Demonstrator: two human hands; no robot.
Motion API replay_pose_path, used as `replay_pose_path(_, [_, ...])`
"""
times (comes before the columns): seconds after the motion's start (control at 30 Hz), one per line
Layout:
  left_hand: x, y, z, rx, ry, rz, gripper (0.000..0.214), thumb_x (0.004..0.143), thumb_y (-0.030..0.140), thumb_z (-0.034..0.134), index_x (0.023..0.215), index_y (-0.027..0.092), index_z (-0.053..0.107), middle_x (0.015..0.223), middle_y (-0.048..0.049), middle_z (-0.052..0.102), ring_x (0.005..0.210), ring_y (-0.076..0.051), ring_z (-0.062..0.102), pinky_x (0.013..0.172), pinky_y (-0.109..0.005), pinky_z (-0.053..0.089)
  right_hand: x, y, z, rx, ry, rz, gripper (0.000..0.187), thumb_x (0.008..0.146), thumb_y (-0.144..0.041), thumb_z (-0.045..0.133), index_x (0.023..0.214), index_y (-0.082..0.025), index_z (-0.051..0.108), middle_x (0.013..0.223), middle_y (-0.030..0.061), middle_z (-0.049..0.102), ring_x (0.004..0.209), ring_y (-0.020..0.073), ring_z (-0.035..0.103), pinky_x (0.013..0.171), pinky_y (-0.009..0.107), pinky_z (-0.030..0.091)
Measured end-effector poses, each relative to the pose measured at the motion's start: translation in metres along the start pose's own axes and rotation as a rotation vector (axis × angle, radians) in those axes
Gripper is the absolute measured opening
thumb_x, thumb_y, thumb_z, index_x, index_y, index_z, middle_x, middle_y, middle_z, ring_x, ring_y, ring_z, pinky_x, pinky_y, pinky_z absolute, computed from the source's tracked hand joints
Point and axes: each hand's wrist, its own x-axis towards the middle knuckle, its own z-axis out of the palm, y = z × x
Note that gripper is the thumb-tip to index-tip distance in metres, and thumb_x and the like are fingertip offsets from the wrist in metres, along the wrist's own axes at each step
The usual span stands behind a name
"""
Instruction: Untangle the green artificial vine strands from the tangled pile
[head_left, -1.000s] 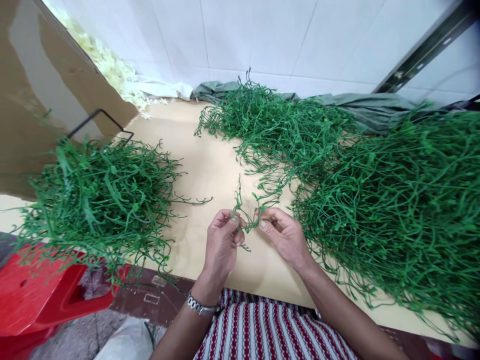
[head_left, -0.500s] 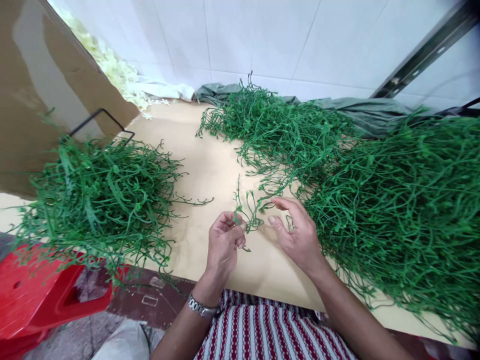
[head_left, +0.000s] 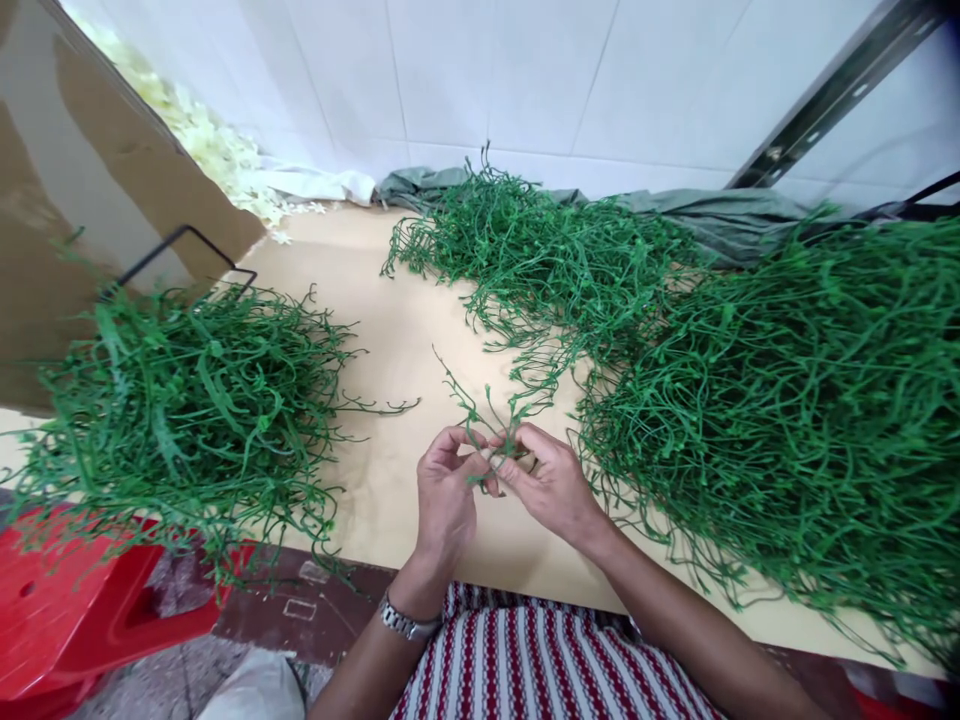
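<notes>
White wall panels (head_left: 487, 70) are set behind a pale tabletop (head_left: 382, 310), over which both hands are held close together. A thin green sprig (head_left: 511, 418) is pinched between thumb and fingers of the left hand (head_left: 448, 495) and gripped likewise by the right hand (head_left: 553, 492), its stems fanned out above the fingertips. A metal watch (head_left: 405, 622) is worn on the left wrist. Beyond the hands, a middle heap (head_left: 547, 245) of similar greenery is spread, met at its side by a larger right heap (head_left: 810, 420). Well apart, at the left, another heap (head_left: 195, 400) is piled before leaning brown cardboard (head_left: 127, 150); below it, a red stool (head_left: 52, 620) is partly covered.
</notes>
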Motion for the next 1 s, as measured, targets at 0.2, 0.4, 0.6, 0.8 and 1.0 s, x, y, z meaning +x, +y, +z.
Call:
replay_pose_path(0.2, [-0.001, -0.002, -0.002, 0.12, 0.035, 0.023, 0.013, 0.059, 0.011, 0.066, 0.063, 0.014, 0.053, 0.065, 0.0029, 0.058, 0.033, -0.002, 0.04, 0.032, -0.016, 0.028, 0.003, 0.0, -0.008, -0.16, -0.003, -0.127, 0.006, 0.08, -0.016, 0.048, 0.079, -0.018, 0.053, 0.077, 0.0039, 0.058, 0.067, 0.0145, 0.054, 0.06, 0.025, 0.043])
replay_pose_path(0.4, [-0.001, 0.0, -0.004, 0.137, 0.051, 0.083, 0.011, 0.063, 0.013, 0.065, 0.063, 0.013, 0.054, 0.067, 0.0031, 0.054, 0.037, -0.004, 0.047, 0.033, -0.018, 0.034, 0.007, 0.0, -0.014, -0.176, -0.072, -0.104, 0.01, 0.078, -0.011, 0.049, 0.082, -0.018, 0.053, 0.084, 0.0032, 0.061, 0.063, 0.0119, 0.052, 0.059, 0.023, 0.041])
replay_pose_path(0.6, [0.001, 0.008, -0.007, 0.143, 0.011, 0.013, 0.012, 0.064, 0.015, 0.064, 0.066, 0.014, 0.052, 0.061, 0.0043, 0.053, 0.035, -0.004, 0.045, 0.031, -0.017, 0.034, 0.009, 0.004, -0.021, -0.226, -0.181, -0.061, 0.019, 0.073, -0.018, 0.061, 0.09, -0.017, 0.053, 0.081, 0.0027, 0.057, 0.074, 0.0151, 0.054, 0.064, 0.025, 0.045])
replay_pose_path(0.8, [0.002, 0.013, -0.007, 0.136, -0.001, -0.051, 0.014, 0.062, 0.015, 0.065, 0.063, 0.013, 0.051, 0.059, 0.0043, 0.053, 0.033, -0.005, 0.043, 0.029, -0.017, 0.033, 0.009, -0.002, -0.034, -0.448, -0.056, -0.297, 0.063, 0.069, -0.031, 0.068, 0.124, -0.019, 0.04, 0.119, 0.0132, 0.049, 0.112, 0.0278, 0.044, 0.092, 0.046, 0.038])
replay_pose_path(1.0, [-0.001, 0.011, -0.008, 0.139, -0.035, -0.039, 0.012, 0.062, 0.013, 0.065, 0.062, 0.014, 0.053, 0.057, 0.004, 0.053, 0.039, -0.004, 0.045, 0.035, -0.016, 0.036, 0.009, -0.005, -0.028, -0.51, -0.113, -0.558, 0.067, 0.069, -0.048, 0.065, 0.126, -0.019, 0.041, 0.134, 0.0143, 0.039, 0.13, 0.0313, 0.023, 0.101, 0.053, 0.027])
